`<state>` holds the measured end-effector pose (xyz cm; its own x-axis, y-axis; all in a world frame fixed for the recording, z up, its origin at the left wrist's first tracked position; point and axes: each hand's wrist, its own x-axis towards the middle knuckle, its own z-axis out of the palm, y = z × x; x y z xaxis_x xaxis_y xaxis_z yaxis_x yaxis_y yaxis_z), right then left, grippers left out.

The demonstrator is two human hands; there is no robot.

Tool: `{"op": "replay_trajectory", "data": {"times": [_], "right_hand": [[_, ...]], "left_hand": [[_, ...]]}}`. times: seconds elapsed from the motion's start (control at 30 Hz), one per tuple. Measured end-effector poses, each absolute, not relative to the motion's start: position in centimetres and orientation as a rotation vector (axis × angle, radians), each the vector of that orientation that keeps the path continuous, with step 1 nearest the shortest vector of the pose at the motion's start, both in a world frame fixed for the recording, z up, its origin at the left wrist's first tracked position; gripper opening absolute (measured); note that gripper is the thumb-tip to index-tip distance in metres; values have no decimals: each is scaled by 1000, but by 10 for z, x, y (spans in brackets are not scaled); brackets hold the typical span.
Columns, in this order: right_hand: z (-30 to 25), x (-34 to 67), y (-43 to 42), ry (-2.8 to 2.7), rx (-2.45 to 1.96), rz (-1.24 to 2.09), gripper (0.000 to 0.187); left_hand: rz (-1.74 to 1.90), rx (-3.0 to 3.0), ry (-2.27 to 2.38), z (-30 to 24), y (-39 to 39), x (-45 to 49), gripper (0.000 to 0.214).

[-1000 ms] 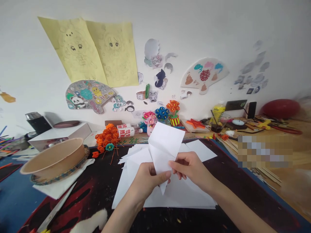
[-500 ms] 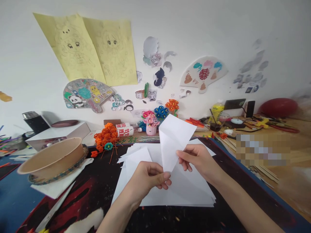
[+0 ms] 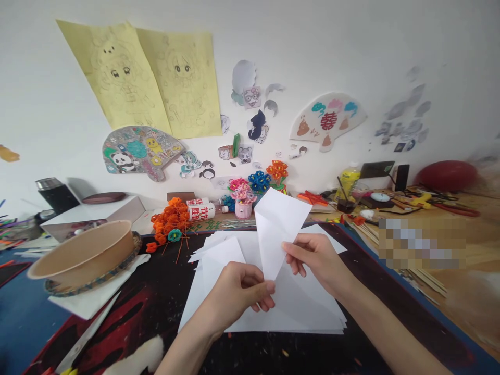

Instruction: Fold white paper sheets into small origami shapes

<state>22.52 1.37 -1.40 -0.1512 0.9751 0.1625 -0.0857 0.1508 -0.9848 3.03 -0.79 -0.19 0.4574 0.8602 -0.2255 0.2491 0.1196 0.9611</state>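
Note:
A folded sheet of white paper (image 3: pixel 276 229), wide at the top and narrowing to a point below, is held up between my hands. My left hand (image 3: pixel 248 286) pinches its lower tip between thumb and fingers. With thumb and forefinger, my right hand (image 3: pixel 308 252) grips its right edge, the other fingers curled beneath. Under both hands lies a stack of white paper sheets (image 3: pixel 297 312), its edges uneven. Another white piece (image 3: pixel 222 258) rests on the stack's left side, partly behind my left hand.
A round tan basin (image 3: pixel 84 258) stands at the left, with scissors (image 3: pixel 88 333) lying in front of it. Orange craft flowers (image 3: pixel 170 221) and a pink flower pot (image 3: pixel 243 208) line the back. Thin sticks (image 3: pixel 422 278) and a yellow bottle (image 3: pixel 349 179) are at the right.
The folded paper and both hands have shifted slightly downward, and the paper's top right corner has come a little to the left. Both hands keep their hold.

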Motion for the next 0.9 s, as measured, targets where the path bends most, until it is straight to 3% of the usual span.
{"op": "replay_trajectory", "data": {"times": [0.27, 0.5, 0.9], "right_hand": [[-16, 227, 14, -1255, -992, 1123, 35], [-15, 216, 9, -1305, -958, 1199, 37], [-13, 213, 7, -1399, -964, 1286, 38]], "left_hand": [[582, 1512, 1105, 1, -8, 28, 28], [671, 1473, 1043, -2, -4, 29, 40], [791, 1218, 1073, -16, -5, 36, 38]]}}
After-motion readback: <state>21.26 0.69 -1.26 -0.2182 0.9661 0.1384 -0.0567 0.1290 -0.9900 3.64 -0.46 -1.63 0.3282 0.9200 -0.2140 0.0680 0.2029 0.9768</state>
